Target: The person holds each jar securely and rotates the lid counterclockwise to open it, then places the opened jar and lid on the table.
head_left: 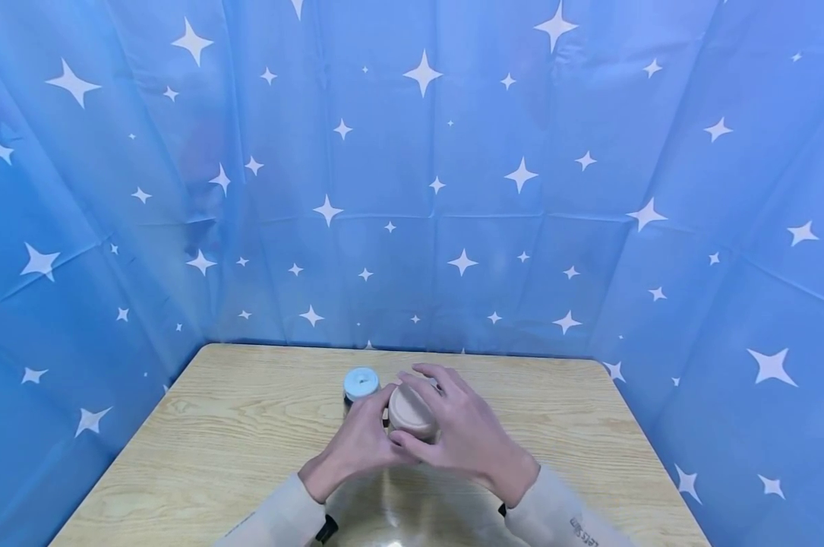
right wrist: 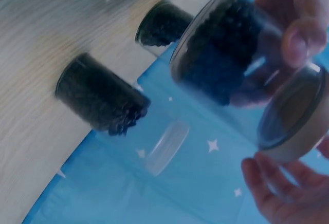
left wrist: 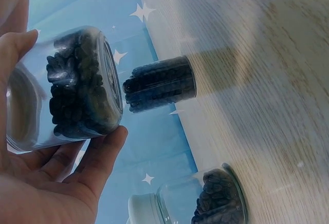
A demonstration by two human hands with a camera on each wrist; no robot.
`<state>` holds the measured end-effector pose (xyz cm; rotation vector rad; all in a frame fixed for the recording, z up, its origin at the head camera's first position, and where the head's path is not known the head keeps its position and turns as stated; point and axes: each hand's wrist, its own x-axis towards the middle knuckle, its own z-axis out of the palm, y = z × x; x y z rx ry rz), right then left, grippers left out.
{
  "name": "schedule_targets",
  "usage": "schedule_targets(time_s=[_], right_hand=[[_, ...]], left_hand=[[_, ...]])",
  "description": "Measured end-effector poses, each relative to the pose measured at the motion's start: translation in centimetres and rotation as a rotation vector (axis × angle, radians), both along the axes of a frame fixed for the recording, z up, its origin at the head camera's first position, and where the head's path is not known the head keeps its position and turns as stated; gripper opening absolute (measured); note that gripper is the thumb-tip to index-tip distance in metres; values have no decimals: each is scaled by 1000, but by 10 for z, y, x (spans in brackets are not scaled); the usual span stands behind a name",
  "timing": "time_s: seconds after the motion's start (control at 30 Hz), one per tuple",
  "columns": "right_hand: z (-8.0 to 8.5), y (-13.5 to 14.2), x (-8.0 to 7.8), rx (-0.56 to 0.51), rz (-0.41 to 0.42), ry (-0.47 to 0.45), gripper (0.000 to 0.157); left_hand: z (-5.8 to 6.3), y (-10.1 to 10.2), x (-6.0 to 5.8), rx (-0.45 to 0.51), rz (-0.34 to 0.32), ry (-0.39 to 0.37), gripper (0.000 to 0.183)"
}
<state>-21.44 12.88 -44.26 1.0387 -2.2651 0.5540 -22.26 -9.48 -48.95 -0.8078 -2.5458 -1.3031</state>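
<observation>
My left hand [head_left: 361, 441] grips a clear glass jar [left wrist: 77, 85] partly filled with dark beans, its fingers curled round the body. The jar is raised above the table. My right hand [head_left: 466, 433] holds the pale beige lid [head_left: 412, 412] at the jar's top; in the right wrist view its fingers [right wrist: 272, 188] curl against the lid's edge. Behind the held jar, a second bean-filled jar [left wrist: 162, 82] stands on the table, hidden by the hands in the head view. A third jar of dark beans with a light blue lid [head_left: 361, 382] stands left of it.
A light wood-grain table [head_left: 247, 425] extends around the hands. A blue curtain with white stars [head_left: 412, 175] encloses its back and sides. Light glares off the table's near part, below the hands.
</observation>
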Motion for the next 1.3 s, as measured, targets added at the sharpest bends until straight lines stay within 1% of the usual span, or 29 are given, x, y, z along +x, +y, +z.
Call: schedule_targets(time_s=[0.1,0.27,0.5,0.73,1.07,1.3], right_hand=[[-1,-4,4,-33,-24,8,67],[-3,-6,9,-51,-46,-13,65],[-8,-7,11,-51,-44,-17,64],[-9,-7,10,-60,-32,-24,62],[-9,-4,8,-67,-6,-11,59],[-7,-1,8,-50,21,-41,57]], left_hand=[[0,0,0,3,3,-8,74],[0,0,0,9,8,-19,75],[0,1,0,-13,43,13,75],[2,1,1,5,26,3,74],[3,1,2,14,14,-2,75],[3,2,4,34,-1,-9,76]])
